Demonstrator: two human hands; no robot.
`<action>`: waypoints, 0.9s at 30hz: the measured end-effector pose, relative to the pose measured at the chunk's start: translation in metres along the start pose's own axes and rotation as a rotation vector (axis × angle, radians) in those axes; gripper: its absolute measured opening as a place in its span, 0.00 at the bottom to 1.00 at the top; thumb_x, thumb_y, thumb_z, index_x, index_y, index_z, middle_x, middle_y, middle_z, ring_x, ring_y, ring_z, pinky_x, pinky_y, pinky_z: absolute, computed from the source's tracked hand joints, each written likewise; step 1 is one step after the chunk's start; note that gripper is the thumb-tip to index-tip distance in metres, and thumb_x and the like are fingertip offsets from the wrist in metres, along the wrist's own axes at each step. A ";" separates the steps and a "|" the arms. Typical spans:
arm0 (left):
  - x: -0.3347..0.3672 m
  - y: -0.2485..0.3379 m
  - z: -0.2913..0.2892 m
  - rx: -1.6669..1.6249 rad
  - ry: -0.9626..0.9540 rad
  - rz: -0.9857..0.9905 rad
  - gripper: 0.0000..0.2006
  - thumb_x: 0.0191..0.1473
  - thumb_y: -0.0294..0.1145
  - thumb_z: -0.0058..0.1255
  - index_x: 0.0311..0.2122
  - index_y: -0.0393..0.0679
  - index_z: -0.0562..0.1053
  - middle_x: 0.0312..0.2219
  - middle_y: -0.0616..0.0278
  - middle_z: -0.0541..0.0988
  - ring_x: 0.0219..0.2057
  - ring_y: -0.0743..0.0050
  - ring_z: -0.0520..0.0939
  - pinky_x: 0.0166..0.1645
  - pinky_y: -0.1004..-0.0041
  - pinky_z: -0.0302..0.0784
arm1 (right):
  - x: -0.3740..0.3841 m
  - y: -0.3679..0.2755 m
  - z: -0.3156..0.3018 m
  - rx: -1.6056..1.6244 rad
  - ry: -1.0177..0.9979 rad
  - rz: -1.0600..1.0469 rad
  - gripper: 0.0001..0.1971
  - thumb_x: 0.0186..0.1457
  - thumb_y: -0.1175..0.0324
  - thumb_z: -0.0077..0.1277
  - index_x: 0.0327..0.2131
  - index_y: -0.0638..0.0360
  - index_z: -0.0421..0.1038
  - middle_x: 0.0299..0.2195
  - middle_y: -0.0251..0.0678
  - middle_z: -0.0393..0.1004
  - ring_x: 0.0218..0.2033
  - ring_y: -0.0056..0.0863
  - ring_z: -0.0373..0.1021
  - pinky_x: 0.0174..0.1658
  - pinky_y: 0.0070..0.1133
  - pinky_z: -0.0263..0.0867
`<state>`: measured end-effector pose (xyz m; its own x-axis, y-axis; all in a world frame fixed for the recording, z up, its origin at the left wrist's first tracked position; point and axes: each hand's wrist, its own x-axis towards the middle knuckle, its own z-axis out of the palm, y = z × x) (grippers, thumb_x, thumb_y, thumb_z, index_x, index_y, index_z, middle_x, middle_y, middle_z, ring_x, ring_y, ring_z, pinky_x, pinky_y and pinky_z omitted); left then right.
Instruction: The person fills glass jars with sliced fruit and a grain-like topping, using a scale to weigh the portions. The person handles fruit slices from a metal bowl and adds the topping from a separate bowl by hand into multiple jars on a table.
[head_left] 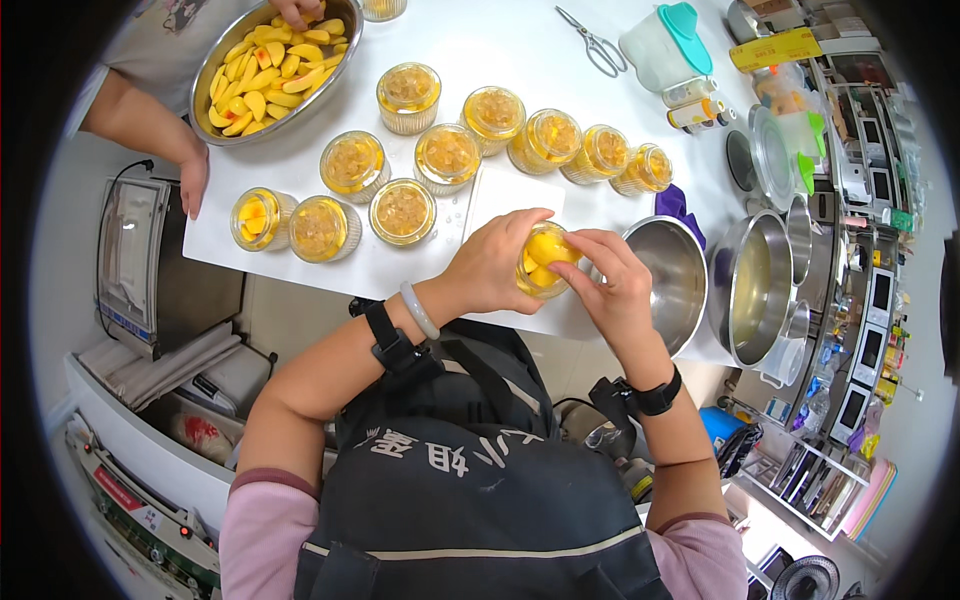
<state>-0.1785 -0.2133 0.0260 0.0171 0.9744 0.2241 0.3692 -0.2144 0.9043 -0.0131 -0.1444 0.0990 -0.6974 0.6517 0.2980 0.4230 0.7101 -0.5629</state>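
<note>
My left hand (492, 262) is wrapped round a glass jar (541, 291) with yellow peach slices in it, tilted at the table's near edge. At the jar's mouth, the thumb and fingers of my right hand (617, 287) pinch a yellow peach slice (556, 249). Beyond and left of my hands stand several ribbed glass jars, such as one (402, 212) topped with pale amber, jelly-like pieces. The leftmost jar (262, 219) shows bare yellow fruit chunks on top.
A steel bowl of peach slices (268, 85) sits at the far left, with another person's hand (298, 10) in it. To my right are a steel bowl (668, 285) and a basin of liquid (752, 290). Scissors (597, 45) and a teal-lidded container (668, 45) lie farther back.
</note>
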 end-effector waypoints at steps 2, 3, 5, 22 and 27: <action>-0.001 -0.003 0.002 -0.006 0.001 -0.019 0.45 0.25 0.35 0.66 0.55 0.39 0.60 0.47 0.49 0.71 0.48 0.52 0.73 0.53 0.65 0.68 | -0.010 0.006 0.006 -0.034 0.008 0.072 0.13 0.40 0.73 0.63 0.34 0.60 0.76 0.31 0.36 0.72 0.29 0.31 0.72 0.30 0.23 0.69; -0.002 -0.005 0.002 0.019 0.009 -0.011 0.45 0.25 0.34 0.66 0.54 0.38 0.60 0.47 0.49 0.71 0.48 0.52 0.73 0.53 0.65 0.68 | -0.013 0.009 0.009 -0.072 0.019 0.143 0.13 0.39 0.73 0.63 0.33 0.60 0.76 0.29 0.36 0.72 0.27 0.31 0.71 0.30 0.23 0.68; -0.003 -0.012 0.003 0.042 0.019 -0.007 0.44 0.25 0.34 0.66 0.54 0.38 0.61 0.47 0.49 0.71 0.48 0.52 0.73 0.53 0.65 0.68 | -0.011 0.009 0.015 -0.048 0.034 0.130 0.13 0.40 0.72 0.63 0.33 0.61 0.76 0.29 0.36 0.71 0.26 0.30 0.71 0.30 0.23 0.68; 0.002 -0.054 0.011 0.022 0.134 -0.025 0.46 0.24 0.37 0.66 0.55 0.41 0.60 0.47 0.50 0.70 0.49 0.53 0.72 0.53 0.64 0.68 | -0.003 0.016 0.058 0.026 0.095 0.186 0.11 0.39 0.73 0.64 0.30 0.64 0.77 0.25 0.36 0.72 0.24 0.28 0.72 0.27 0.20 0.68; 0.007 -0.052 0.013 0.058 0.166 -0.008 0.44 0.26 0.36 0.64 0.54 0.40 0.60 0.45 0.48 0.70 0.47 0.51 0.72 0.52 0.63 0.68 | -0.008 0.007 0.072 -0.075 0.108 0.365 0.13 0.39 0.68 0.65 0.29 0.62 0.77 0.23 0.38 0.72 0.20 0.29 0.70 0.25 0.22 0.66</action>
<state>-0.1856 -0.1947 -0.0238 -0.1383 0.9504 0.2785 0.4220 -0.1979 0.8847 -0.0460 -0.1636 0.0374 -0.4300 0.8866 0.1701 0.6760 0.4411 -0.5902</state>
